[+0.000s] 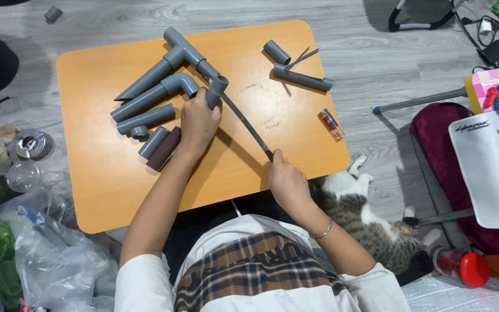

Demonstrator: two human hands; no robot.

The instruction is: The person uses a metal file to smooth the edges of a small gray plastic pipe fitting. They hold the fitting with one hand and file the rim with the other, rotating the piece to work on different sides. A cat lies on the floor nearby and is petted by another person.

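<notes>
— Where's the pipe [194, 60]?
— On the table [105, 190], left hand [198, 122] clenched round its elbow; right hand [287, 182] pinching the file [248, 128]
— Rigid, light; best held by that elbow, I'd say

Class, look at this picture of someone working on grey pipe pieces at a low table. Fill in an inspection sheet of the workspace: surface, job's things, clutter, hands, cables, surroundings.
Surface: low orange-brown table, faint marks near the middle.
Job's things: grey pipe assembly with an elbow fitting; thin dark blade running from the fitting.
Clutter: loose grey pipe pieces, dark roll, two pipe offcuts, lighter.
Hands: left hand grips the elbow fitting; right hand holds the blade's near end.
Cables: charger and leads on the floor, top right.
Surroundings: grey plank floor, cat lying beside the table, plastic bags, red-capped bottle.
</notes>
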